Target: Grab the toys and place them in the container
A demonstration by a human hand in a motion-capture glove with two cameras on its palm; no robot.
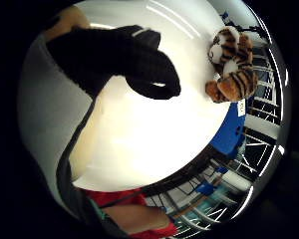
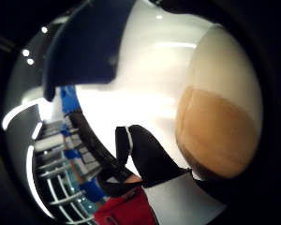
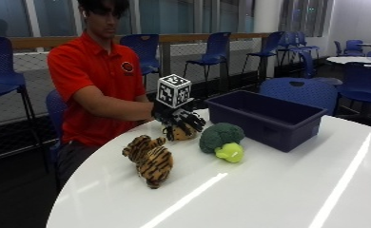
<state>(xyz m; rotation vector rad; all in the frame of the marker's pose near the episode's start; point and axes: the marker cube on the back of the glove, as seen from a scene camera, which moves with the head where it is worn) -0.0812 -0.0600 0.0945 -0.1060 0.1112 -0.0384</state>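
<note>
Outside view: my right hand (image 3: 180, 121), black glove, is down over a small tan/brown toy (image 3: 184, 133) on the white round table (image 3: 268, 190), near the edge by my torso. Fingers curled down round the toy, looks like I'm gripping it, but the toy is mostly hidden by the fingers so can't say what it is. Toy sits on the table or just off it, can't tell which.

Other toys, outside view: tiger plush (image 3: 149, 159) lying on the table toward the near edge, orange w/ black stripes, apart from my hand. Broccoli plush (image 3: 222, 140), dark green head, lime stem, just beside my hand and between it and the container. Dark blue bin (image 3: 268, 118), rectangular, open top, stands past the broccoli; inside not visible from this angle.

Little finger side palm view adds: gloved fingers (image 1: 139, 64) curled over white tabletop, tiger (image 1: 232, 64) seen at the table edge w/ its white muzzle patches and a tag, not visible from outside. Broccoli not in this one.

Thumb side palm view adds: tan rounded toy surface (image 2: 215, 131) close up against the palm, two-tone, paler cream above and darker tan below w/ a seam between. Blue bin wall (image 2: 84, 47) shows beyond; tiger not seen here.
</note>
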